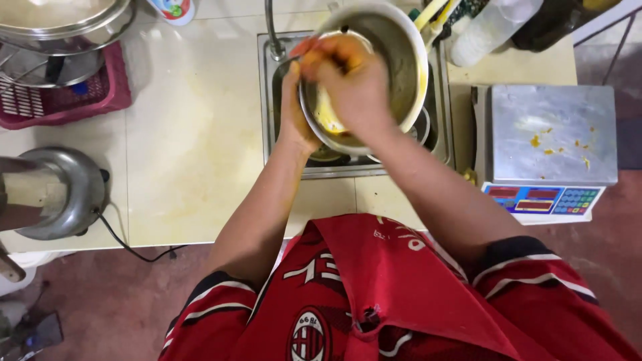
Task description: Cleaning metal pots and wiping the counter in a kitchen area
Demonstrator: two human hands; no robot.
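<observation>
The right hand (351, 83) is curled inside one round metal bowl (401, 67), fingers smeared with yellow paste — whether it grips anything I cannot tell. The left hand (294, 113) clasps the bowl's rim, tilting it over the steel sink (267, 100). On the pale glossy surface (194, 134): one flat-topped scale (545, 144) flecked yellow, one red plastic basket (67, 100), one dull metal blender base (63, 194).

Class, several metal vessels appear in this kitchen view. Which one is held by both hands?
The round metal bowl tilted over the sink: left hand grips its rim, right hand reaches inside. The pot and grinder stand untouched at left.
</observation>
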